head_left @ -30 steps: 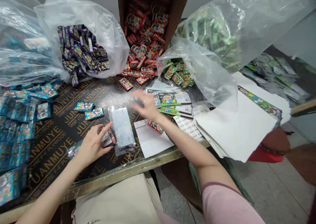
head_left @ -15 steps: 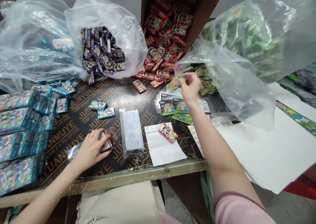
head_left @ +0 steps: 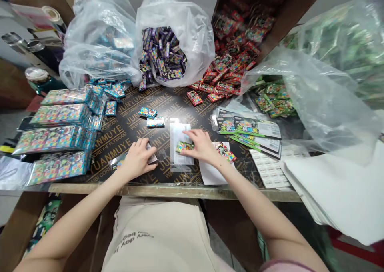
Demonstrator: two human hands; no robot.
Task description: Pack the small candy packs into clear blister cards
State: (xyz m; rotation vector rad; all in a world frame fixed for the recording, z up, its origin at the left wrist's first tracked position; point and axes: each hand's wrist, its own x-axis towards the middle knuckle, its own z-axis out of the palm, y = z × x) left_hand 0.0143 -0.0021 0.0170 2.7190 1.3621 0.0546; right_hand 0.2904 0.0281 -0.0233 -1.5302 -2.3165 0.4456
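Black JUNYUANMUYE plywood (head_left: 126, 122) lies under the narrow-gripped left hand (head_left: 137, 160) and right hand (head_left: 201, 146) holding a packet (head_left: 184, 147).

Beige canvas apron (head_left: 156, 236) with dark printed lettering, pink sleeve (head_left: 288, 267)

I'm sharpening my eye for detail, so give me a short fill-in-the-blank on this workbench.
The small packet on the clear plastic sleeve is under the person's ____.
The clear bag holds packets in mostly ____ wrappers.
The red packet lies on a sheet of ____ paper.
The dark plywood board is printed with the word ____.
Answers: right hand; purple; white; JUNYUANMUYE.
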